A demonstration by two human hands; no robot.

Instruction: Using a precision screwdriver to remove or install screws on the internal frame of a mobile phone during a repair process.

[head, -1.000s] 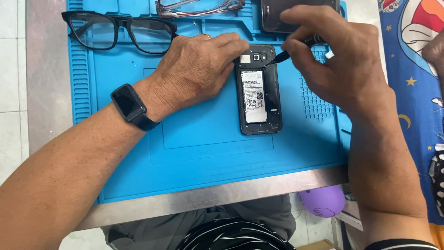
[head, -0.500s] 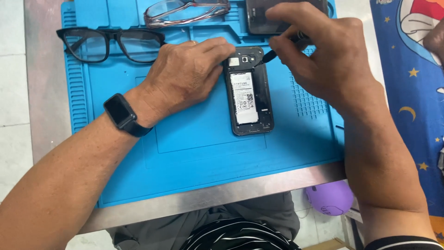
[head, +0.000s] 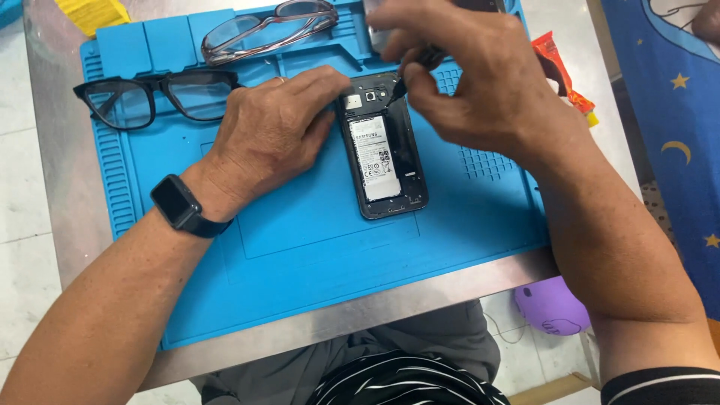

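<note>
I see the phone (head: 383, 146) lying back-open, battery showing, mid-mat (head: 300, 247). My left hand (head: 274, 131) rests flat against the phone's left edge, fingers at its top corner, gripping nothing. My right hand (head: 480, 82) pinches a dark tool (head: 409, 75), tip touching the phone's top. Black glasses (head: 150, 97) lie left of the phone.

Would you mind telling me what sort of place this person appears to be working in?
Probably a small phone-repair bench. A blue silicone work mat with moulded compartments covers a metal table, a black phone with its back cover off lies on it, and the right hand puts a thin dark tool to the phone's top.
</note>
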